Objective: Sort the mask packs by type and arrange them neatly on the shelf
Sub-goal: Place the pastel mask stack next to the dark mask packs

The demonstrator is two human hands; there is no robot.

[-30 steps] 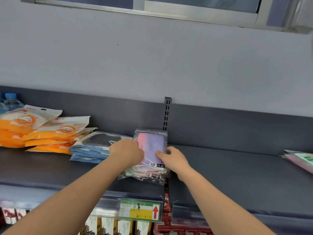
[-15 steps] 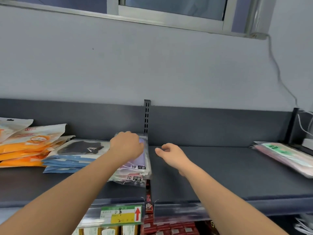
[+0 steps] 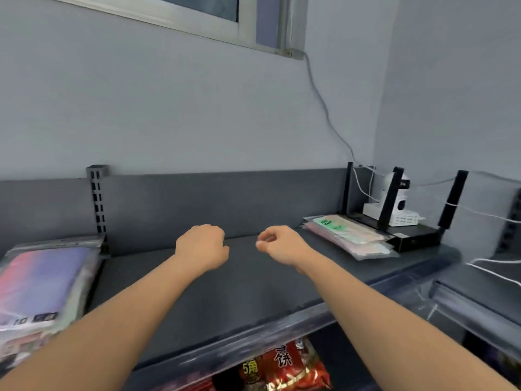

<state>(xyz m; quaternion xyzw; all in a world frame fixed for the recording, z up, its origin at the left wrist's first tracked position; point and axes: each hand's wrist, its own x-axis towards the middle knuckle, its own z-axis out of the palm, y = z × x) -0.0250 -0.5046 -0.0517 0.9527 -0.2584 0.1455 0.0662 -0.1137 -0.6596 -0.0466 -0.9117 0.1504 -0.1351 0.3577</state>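
Hovering above shelf (image 3: 225,303), left hand (image 3: 201,246) and right hand (image 3: 282,245) sit mid-span.
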